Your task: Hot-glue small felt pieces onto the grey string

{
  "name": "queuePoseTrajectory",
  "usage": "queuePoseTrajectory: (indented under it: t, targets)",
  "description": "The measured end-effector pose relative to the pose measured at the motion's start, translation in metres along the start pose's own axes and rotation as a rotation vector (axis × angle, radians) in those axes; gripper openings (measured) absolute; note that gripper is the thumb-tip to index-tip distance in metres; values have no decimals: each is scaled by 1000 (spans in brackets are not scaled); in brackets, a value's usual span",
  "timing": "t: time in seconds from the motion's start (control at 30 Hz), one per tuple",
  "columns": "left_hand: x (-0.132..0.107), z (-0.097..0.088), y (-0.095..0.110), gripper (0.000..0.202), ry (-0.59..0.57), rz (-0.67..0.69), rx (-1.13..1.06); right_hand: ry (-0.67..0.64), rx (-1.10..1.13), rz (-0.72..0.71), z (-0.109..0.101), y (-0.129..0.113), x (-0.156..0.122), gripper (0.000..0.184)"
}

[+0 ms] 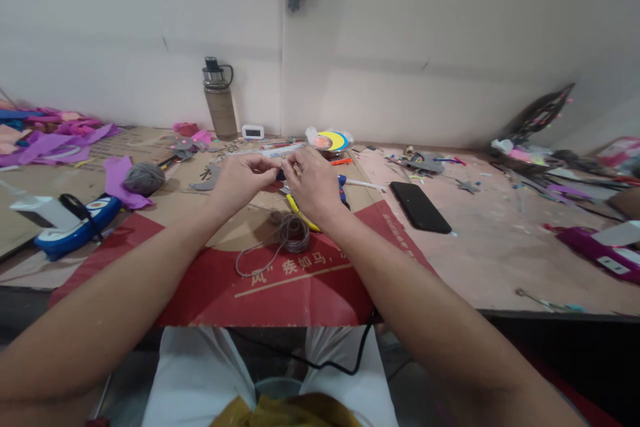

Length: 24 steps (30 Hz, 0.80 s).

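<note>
My left hand (243,180) and my right hand (313,183) meet above the workbench, fingers pinched together around a small dark blue piece (281,175) between them. What exactly it is I cannot make out. Just below the hands lies a loose coil of grey cord (289,232) on red and tan cardboard (210,280), with one end trailing left. A yellow-handled tool (301,216) lies under my right hand, and a blue-handled item (343,188) shows past my right wrist.
A black phone (420,207) lies right of the hands. A ball of grey yarn (144,178) sits on purple felt at left, near a blue and white tool (75,230). A water bottle (220,101) and small clock (253,131) stand by the wall. Craft scraps litter the right side.
</note>
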<state>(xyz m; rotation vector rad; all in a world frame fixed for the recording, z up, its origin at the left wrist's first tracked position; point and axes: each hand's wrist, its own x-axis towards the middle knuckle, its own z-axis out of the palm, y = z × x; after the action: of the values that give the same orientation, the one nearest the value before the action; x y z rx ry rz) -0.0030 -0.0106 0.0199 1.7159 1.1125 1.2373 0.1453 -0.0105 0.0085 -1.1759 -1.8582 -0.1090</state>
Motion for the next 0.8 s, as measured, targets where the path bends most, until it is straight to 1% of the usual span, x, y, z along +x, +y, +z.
queuePoseTrajectory:
  t: [0.17,0.43,0.6,0.8]
  targets:
    - [-1,0,2,12,55,-6,7,-9,7,22,0,-2,-2,21]
    - [1,2,1,9,116,-59,-141,-39,58,73,3,-4,-2,22]
    - [0,3,3,8,123,-67,-170,-34,57,78,3,-4,-2,22]
    - [0,3,1,7,106,-70,-185,-25,53,74,3,-3,-3,21]
